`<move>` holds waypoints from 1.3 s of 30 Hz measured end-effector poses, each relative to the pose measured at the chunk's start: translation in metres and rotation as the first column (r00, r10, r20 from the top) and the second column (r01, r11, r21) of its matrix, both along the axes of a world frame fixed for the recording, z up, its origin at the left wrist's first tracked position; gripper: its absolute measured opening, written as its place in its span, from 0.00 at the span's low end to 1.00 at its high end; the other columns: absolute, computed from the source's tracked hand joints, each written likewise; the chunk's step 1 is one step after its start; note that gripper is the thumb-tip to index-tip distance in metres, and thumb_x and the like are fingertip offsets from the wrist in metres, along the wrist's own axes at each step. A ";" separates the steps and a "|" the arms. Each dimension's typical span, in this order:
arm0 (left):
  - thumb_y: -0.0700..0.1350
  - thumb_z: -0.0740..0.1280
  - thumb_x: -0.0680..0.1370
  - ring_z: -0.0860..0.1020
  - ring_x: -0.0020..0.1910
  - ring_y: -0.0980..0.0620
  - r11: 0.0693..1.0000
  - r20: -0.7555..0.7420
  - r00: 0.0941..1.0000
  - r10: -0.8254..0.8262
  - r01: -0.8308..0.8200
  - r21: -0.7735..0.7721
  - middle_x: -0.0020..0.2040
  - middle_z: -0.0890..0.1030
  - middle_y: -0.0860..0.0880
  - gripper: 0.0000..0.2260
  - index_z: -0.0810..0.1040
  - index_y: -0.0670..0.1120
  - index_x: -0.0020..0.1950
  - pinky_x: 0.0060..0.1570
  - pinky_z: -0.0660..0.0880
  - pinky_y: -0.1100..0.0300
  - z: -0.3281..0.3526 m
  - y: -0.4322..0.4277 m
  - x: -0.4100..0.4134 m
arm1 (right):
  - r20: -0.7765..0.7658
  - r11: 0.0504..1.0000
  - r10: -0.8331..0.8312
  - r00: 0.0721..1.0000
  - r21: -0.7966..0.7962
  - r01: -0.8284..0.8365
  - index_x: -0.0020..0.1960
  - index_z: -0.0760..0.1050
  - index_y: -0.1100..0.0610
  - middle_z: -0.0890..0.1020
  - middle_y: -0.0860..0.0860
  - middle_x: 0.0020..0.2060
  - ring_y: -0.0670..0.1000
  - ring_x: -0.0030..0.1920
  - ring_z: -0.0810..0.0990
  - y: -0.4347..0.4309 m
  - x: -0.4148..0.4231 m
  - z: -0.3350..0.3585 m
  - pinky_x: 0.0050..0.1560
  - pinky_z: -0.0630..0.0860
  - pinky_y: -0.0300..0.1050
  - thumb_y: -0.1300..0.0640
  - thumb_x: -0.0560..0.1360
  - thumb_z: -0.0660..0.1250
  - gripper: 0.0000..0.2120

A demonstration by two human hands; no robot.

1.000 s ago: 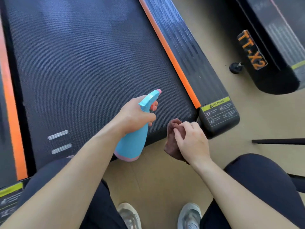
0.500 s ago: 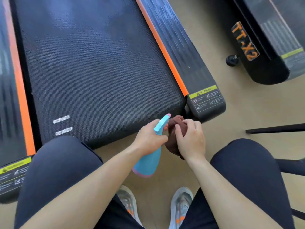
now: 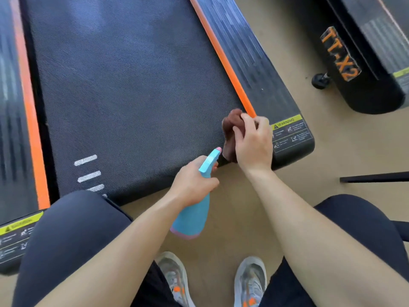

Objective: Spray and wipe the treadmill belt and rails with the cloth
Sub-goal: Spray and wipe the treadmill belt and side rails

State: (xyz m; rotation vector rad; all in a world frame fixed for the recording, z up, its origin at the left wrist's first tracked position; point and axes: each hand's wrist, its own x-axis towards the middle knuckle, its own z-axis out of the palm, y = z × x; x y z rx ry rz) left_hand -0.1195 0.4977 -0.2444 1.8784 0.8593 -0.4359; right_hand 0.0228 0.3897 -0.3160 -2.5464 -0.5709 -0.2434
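While curled, right grip [image 3: 254, 145] holds cloth [image 3: 230, 125].

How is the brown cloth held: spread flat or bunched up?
Bunched up: the cloth bulges in folds from the gripping right hand.

We look down on a tan floor [image 3: 332, 151]. At the upper right a second black machine [image 3: 376, 91] stands on it, with orange letters [image 3: 339, 54] reading TT-X2 on its end and a small black wheel [image 3: 319, 80] just beside that end. A thin dark bar [image 3: 374, 178] runs in from the right edge. At the bottom we see a left shoe [image 3: 174, 278] and a right shoe [image 3: 251, 282], grey with orange marks, side by side on the floor.
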 end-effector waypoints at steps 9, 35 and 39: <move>0.41 0.70 0.70 0.80 0.51 0.54 0.999 0.094 0.995 0.033 -0.037 0.036 0.52 0.83 0.60 0.20 0.80 0.57 0.60 0.51 0.76 0.59 0.008 0.046 0.009 | 0.136 0.938 0.170 0.976 -0.326 -0.118 0.55 0.76 0.58 0.75 0.62 0.49 0.61 0.44 0.73 -0.012 -0.012 -0.031 0.46 0.74 0.56 0.44 0.78 0.65 0.17; 0.41 0.72 0.67 0.82 0.51 0.52 0.973 0.055 0.971 0.231 -0.231 -0.010 0.54 0.85 0.59 0.22 0.81 0.58 0.59 0.48 0.78 0.58 0.004 0.108 0.002 | 0.116 0.964 0.222 0.968 -0.177 -0.200 0.46 0.76 0.58 0.75 0.59 0.43 0.60 0.40 0.73 0.062 -0.003 -0.034 0.43 0.70 0.54 0.50 0.76 0.66 0.11; 0.39 0.72 0.68 0.79 0.44 0.53 0.955 0.022 0.954 0.298 -0.298 0.011 0.54 0.85 0.55 0.22 0.81 0.57 0.59 0.46 0.75 0.58 0.011 0.104 -0.016 | 0.117 0.836 0.548 0.828 -0.113 -0.537 0.44 0.76 0.56 0.74 0.57 0.40 0.57 0.37 0.70 0.087 -0.063 -0.037 0.36 0.70 0.52 0.53 0.76 0.68 0.07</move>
